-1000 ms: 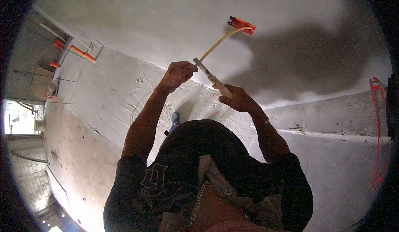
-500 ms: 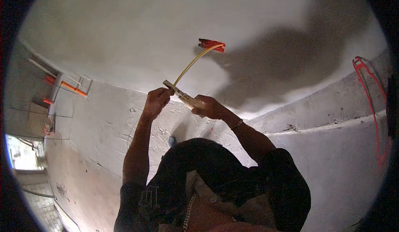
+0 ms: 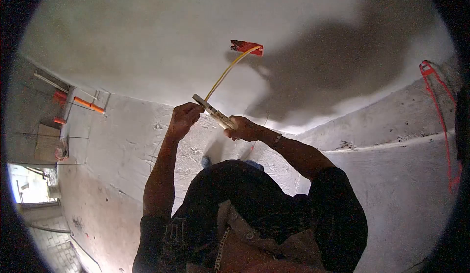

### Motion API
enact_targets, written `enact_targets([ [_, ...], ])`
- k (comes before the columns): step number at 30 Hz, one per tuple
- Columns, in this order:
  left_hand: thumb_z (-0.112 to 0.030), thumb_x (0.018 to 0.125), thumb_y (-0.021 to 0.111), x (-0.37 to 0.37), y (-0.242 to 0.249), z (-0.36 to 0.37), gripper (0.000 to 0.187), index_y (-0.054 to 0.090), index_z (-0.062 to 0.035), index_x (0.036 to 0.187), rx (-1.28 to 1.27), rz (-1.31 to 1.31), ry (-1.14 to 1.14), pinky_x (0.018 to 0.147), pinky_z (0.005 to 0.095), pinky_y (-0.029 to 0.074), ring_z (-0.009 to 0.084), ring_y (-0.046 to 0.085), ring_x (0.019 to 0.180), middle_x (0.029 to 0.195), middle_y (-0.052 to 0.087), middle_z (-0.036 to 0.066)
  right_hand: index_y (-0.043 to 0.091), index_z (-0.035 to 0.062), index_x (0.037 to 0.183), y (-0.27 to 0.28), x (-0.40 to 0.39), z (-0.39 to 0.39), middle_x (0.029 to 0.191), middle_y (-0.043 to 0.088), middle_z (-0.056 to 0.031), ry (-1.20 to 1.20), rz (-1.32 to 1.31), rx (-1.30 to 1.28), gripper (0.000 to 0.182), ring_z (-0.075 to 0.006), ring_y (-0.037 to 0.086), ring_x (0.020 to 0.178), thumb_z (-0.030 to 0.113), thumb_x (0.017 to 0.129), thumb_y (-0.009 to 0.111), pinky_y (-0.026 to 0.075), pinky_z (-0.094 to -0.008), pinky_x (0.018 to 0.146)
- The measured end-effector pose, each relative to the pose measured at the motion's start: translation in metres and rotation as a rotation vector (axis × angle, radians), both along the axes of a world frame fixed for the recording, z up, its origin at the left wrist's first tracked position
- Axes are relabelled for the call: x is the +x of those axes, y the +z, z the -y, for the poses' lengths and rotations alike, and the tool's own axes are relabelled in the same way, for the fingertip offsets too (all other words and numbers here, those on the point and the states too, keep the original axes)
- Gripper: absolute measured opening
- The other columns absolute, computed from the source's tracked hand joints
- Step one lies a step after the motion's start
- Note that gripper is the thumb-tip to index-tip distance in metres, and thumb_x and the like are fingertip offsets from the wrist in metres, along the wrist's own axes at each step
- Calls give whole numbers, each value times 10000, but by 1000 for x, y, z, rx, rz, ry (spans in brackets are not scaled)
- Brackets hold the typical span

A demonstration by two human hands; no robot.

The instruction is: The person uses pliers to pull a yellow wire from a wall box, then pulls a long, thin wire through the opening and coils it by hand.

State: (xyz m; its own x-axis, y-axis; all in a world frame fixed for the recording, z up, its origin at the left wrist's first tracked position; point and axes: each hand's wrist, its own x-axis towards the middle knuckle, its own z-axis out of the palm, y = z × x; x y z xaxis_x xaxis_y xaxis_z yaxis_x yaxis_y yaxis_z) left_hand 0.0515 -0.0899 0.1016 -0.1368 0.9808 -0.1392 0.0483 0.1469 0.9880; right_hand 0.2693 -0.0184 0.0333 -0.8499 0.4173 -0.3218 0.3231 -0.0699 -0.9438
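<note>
From a red wall box (image 3: pixel 247 47) in the pale wall, yellow wires (image 3: pixel 226 73) curve down toward my hands. Their lower end meets the head of a light-coloured hand tool (image 3: pixel 215 112). My right hand (image 3: pixel 245 128) is wrapped round the tool's handles. Beside the tool's head, my left hand (image 3: pixel 185 120) is closed at the lower end of the wires; its fingertips pinch them, partly hidden by the tool.
A red strap or cord (image 3: pixel 438 106) hangs along the wall at the right. Orange pipe (image 3: pixel 89 104) lies at the far left, near a bright opening (image 3: pixel 30 184). My feet show on the rough floor (image 3: pixel 132 141) below.
The view has shifted slightly, so the red box appears a little higher and further left. Both hands keep nearly the same place on the tool and wires.
</note>
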Motion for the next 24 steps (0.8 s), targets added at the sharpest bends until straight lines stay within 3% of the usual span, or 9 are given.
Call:
enact_targets([
  [8, -166, 829, 562, -1, -2, -3, 203, 603, 32, 838, -59, -52, 43, 439, 203, 271, 43, 356, 504, 575, 444, -22, 517, 1, 898, 6, -2, -14, 724, 571, -66, 51, 98, 151, 397, -123, 550, 653, 368, 782, 614, 454, -267, 630],
  [10, -167, 832, 561, 4, 1, -2, 202, 604, 31, 840, -38, -50, 57, 443, 202, 276, 44, 358, 508, 579, 444, -22, 517, 2, 892, 18, 0, -11, 724, 578, -54, 60, 143, 320, 370, -122, 549, 657, 347, 795, 606, 443, -255, 638],
  [12, -168, 835, 560, 4, 1, -3, 202, 604, 29, 841, -22, -45, 75, 447, 200, 281, 45, 360, 511, 583, 445, -22, 509, -1, 882, 3, -4, -2, 690, 565, -44, -4, 47, 34, 332, -118, 535, 616, 317, 818, 577, 445, -270, 587],
  [15, -169, 842, 554, -4, -5, 0, 203, 606, 28, 848, 69, -86, -1, 458, 199, 294, 50, 368, 521, 592, 452, -21, 506, 2, 876, 8, -5, 8, 674, 555, -42, -16, 93, 126, 320, -112, 524, 588, 309, 815, 572, 443, -271, 561],
  [18, -174, 849, 546, -4, -7, -2, 210, 605, 28, 848, 177, -154, -62, 461, 203, 298, 52, 370, 526, 594, 454, -28, 502, -9, 875, -1, -6, 11, 687, 561, -80, -31, 141, 298, 330, -171, 542, 604, 307, 804, 568, 447, -314, 575],
  [20, -183, 837, 554, -3, -8, -1, 209, 612, 18, 833, 46, -80, -10, 471, 220, 331, 66, 400, 533, 599, 474, -23, 509, -18, 844, -8, -6, 17, 732, 566, -187, -104, 65, 499, 428, -334, 565, 686, 400, 774, 571, 439, -410, 638],
  [21, -183, 837, 554, -4, -9, -3, 209, 612, 18, 833, 38, -81, -9, 471, 220, 331, 66, 400, 533, 599, 474, -23, 507, -17, 839, -21, -8, 18, 753, 563, -201, -125, 42, 546, 421, -348, 564, 709, 394, 773, 571, 436, -416, 650],
  [23, -190, 826, 555, -7, -13, -6, 213, 608, 15, 799, 80, -431, -25, 492, 251, 375, 92, 435, 537, 588, 500, 27, 505, -15, 824, -32, -13, 23, 757, 553, -219, -175, 31, 614, 388, -378, 556, 710, 362, 768, 578, 432, -428, 637],
  [24, -190, 826, 555, -10, -17, -8, 213, 608, 15, 799, 62, -427, -23, 492, 251, 375, 92, 435, 537, 588, 500, 27, 502, -15, 824, -37, -16, 25, 734, 551, -218, -210, -13, 643, 368, -385, 552, 677, 337, 764, 589, 430, -433, 603],
])
